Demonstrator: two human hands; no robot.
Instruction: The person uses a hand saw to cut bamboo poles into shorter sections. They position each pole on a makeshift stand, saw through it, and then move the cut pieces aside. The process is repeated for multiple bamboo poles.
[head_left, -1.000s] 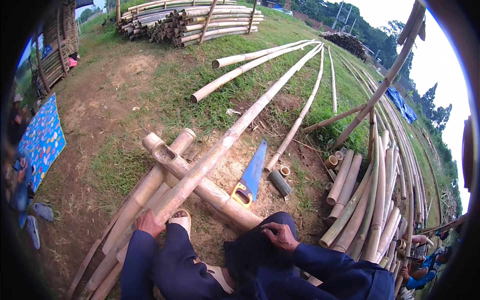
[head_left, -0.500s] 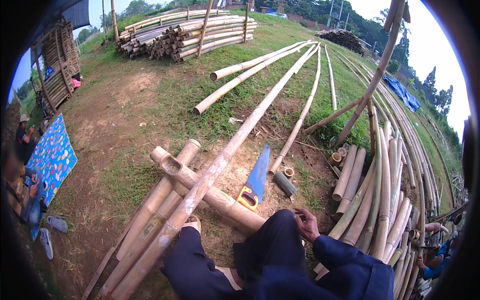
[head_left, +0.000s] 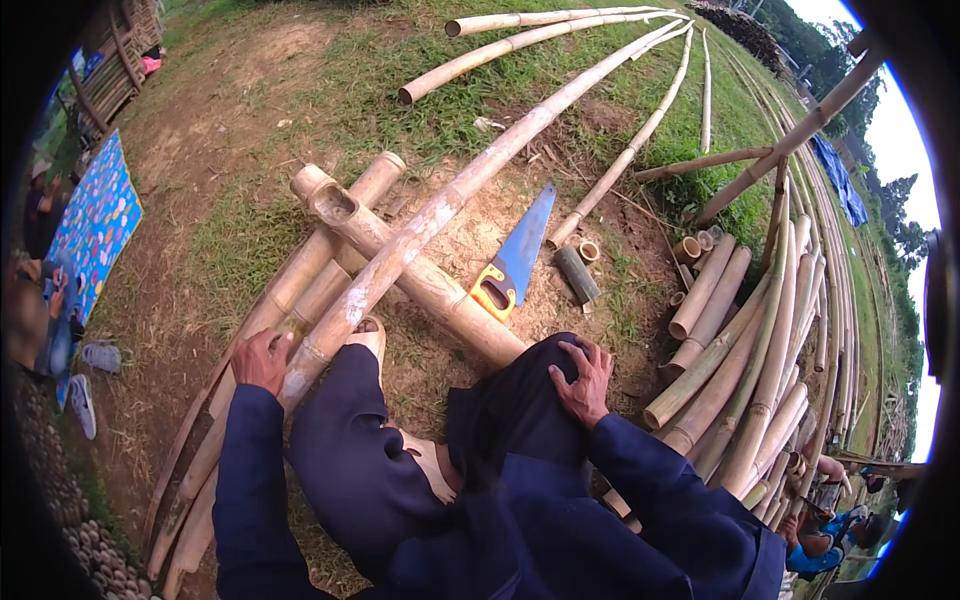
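Just right of left grip (head_left: pixel 262 361) (cannot tell if clamped) | long bamboo pole (head_left: pixel 400 251) | right grip (head_left: pixel 586 386) on knee (head_left: pixel 530 376), fingers apart

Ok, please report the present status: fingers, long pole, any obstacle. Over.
Left fingers at the long bamboo pole, grip unclear. Right fingers on the knee, holding nothing. Pole crosses over the thick bamboo log. Handsaw right of pole, seemingly not obstructing.

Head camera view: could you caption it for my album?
Left hand beside a long bamboo pole, right hand on the knee, a blue-bladed saw ahead and piled bamboo at right.
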